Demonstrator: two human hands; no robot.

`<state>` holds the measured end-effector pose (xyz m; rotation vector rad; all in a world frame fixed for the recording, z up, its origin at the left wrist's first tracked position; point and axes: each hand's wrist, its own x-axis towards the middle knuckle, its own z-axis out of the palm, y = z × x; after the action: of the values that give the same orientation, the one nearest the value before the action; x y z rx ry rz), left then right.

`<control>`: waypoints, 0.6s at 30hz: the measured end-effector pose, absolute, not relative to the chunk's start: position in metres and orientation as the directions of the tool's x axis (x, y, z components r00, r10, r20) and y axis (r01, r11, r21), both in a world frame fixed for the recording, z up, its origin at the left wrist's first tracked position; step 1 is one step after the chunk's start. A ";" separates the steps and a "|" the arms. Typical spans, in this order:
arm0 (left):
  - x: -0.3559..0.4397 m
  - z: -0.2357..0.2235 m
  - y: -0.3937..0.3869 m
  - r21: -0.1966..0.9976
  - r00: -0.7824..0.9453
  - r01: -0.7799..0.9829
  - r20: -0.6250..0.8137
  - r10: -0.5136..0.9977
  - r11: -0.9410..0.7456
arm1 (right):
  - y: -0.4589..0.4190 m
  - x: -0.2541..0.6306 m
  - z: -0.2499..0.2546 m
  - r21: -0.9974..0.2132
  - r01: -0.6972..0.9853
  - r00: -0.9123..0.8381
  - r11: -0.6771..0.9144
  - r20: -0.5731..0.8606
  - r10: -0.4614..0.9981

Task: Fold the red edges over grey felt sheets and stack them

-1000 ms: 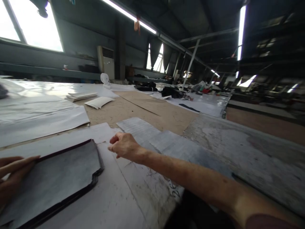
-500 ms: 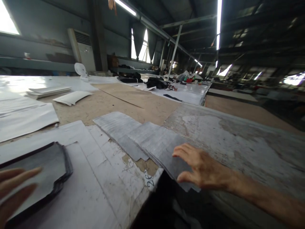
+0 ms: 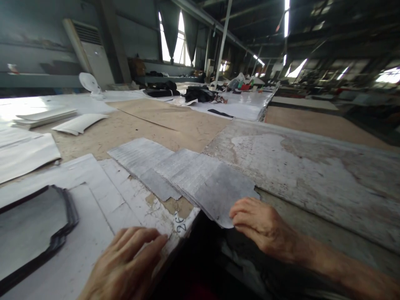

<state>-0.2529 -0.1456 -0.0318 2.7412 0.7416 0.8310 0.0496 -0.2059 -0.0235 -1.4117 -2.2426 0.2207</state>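
My right hand [image 3: 261,225] pinches the near right corner of a grey sheet [image 3: 215,183], its fingers pressed together at the edge. That sheet tops a stack of thin cut pieces that overhangs the table edge, and it overlaps another grey stack [image 3: 139,152] behind it. My left hand [image 3: 128,254] is over the table's near edge, fingers stretched out and holding nothing. Left of it lies a pile of dark-edged cut panels [image 3: 31,233] with a grey top face.
White sheets [image 3: 28,154] and a small pile of white pieces [image 3: 46,116] lie on the left. Brown paper [image 3: 162,121] covers the middle, with black material [image 3: 200,95] beyond it. A worn tabletop [image 3: 306,166] extends right; a dark gap opens below the near edge.
My left hand has left the dark-edged pile and moved right to the table edge. My right hand has closed from a spread pose onto the grey sheet's corner. The view has shifted.
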 end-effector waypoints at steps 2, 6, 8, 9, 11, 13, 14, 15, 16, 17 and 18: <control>-0.238 -0.035 -0.147 0.279 0.773 0.388 0.420 0.475 -0.878 | -0.203 0.050 -0.019 -0.623 0.757 -0.134 0.196 0.146 0.980; -0.203 -0.048 -0.144 0.114 0.796 0.261 0.537 0.280 -0.959 | -0.197 0.057 -0.014 -0.885 0.373 0.232 -0.278 -0.201 0.952; -0.188 -0.048 -0.141 0.071 0.816 0.250 0.521 0.250 -0.966 | -0.196 0.060 -0.014 -0.914 0.272 0.298 -0.300 -0.216 0.930; -0.182 -0.047 -0.139 0.077 0.835 0.269 0.479 0.272 -0.960 | -0.196 0.061 -0.015 -0.919 0.262 0.318 -0.294 -0.206 0.926; -0.173 -0.042 -0.136 0.096 0.851 0.335 0.397 0.345 -0.937 | -0.197 0.062 -0.018 -0.918 0.268 0.343 -0.292 -0.192 0.919; -0.168 -0.037 -0.133 0.105 0.830 0.425 0.350 0.434 -0.899 | -0.197 0.063 -0.021 -0.910 0.295 0.365 -0.292 -0.175 0.914; -0.167 -0.036 -0.131 0.112 0.813 0.462 0.341 0.471 -0.880 | -0.196 0.064 -0.023 -0.903 0.320 0.373 -0.288 -0.160 0.914; -0.167 -0.035 -0.130 0.124 0.798 0.489 0.336 0.500 -0.864 | -0.194 0.066 -0.023 -0.892 0.356 0.380 -0.279 -0.134 0.915; -0.166 -0.034 -0.129 0.140 0.791 0.505 0.321 0.521 -0.852 | -0.191 0.070 -0.023 -0.879 0.401 0.388 -0.258 -0.092 0.917; -0.166 -0.034 -0.128 0.160 0.788 0.514 0.300 0.538 -0.843 | -0.186 0.076 -0.020 -0.865 0.448 0.397 -0.225 -0.033 0.917; -0.165 -0.033 -0.127 0.180 0.787 0.518 0.283 0.548 -0.837 | -0.181 0.084 -0.015 -0.850 0.493 0.406 -0.186 0.036 0.913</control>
<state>-0.1655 -0.1270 -0.0331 2.8820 0.8610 0.5000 0.0837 -0.1809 -0.0147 -1.8261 -1.2123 0.6323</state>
